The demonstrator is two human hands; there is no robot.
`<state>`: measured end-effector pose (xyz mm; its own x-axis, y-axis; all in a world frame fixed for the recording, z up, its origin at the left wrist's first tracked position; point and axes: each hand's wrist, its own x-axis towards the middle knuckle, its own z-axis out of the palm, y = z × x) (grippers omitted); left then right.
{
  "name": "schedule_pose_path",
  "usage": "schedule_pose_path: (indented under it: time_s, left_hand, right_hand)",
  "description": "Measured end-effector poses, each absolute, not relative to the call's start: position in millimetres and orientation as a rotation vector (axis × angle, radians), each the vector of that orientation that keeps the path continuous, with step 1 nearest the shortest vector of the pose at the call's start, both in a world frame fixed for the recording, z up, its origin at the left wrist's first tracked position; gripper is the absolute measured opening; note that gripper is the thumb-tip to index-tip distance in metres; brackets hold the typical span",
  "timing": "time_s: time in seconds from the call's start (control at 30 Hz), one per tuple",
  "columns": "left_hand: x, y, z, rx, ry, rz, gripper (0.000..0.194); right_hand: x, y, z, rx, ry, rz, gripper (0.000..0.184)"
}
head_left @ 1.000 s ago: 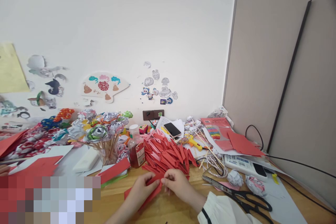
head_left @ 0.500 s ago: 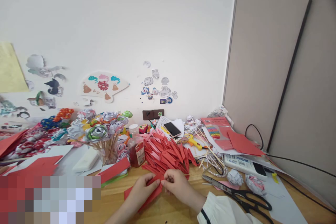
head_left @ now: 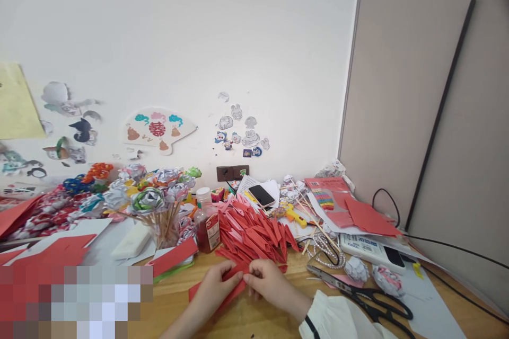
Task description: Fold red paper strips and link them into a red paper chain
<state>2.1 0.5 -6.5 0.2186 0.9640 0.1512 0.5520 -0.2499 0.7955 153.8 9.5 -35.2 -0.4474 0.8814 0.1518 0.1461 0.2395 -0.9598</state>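
Note:
A strip of red paper [head_left: 237, 270] is held low over the wooden table, between my two hands. My left hand [head_left: 218, 283] has thumb and fingers closed on it from the left, and part of the paper sticks out beneath that hand. From the right, my right hand [head_left: 267, 282] pinches the same paper, its thumb close to the left thumb. The fingers hide much of the paper, so its folds cannot be made out. Just beyond both hands lies a large heap of folded red paper pieces [head_left: 254, 233].
Black-handled scissors [head_left: 369, 296] lie right of my right hand. Behind the hands stand a bottle of red liquid [head_left: 207, 225] and a cup of sticks [head_left: 164, 230] with paper flowers. A yellow glue gun [head_left: 293, 213] and a phone [head_left: 261, 196] lie behind the heap. Cables run at right.
Both hands stay in nearly the same place, still gripping the red paper. My right hand's fingers have shifted slightly. The view has moved a tiny bit.

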Motion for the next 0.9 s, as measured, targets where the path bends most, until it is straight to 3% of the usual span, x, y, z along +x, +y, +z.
schedule_pose_path:
  time_s: [0.17, 0.4, 0.6, 0.9]
  left_hand:
    - [2.0, 0.1, -4.4, 1.902, 1.412, 0.872, 0.026]
    - [1.6, 2.6, -6.7, 1.865, 1.402, 0.878, 0.026]
    - [0.2, 3.9, -11.4, 1.866, 1.375, 0.871, 0.026]
    - [1.2, 2.7, -16.9, 1.745, 1.242, 0.893, 0.042]
  right_hand:
    - [153.4, 9.7, -35.4, -0.967, -1.783, 1.256, 0.028]
    - [152.8, 10.1, -40.5, -0.994, -1.831, 1.212, 0.017]
    - [152.8, 8.0, -34.7, -1.019, -1.848, 1.166, 0.019]
    - [157.2, 3.5, -25.8, -0.992, -1.972, 0.911, 0.021]
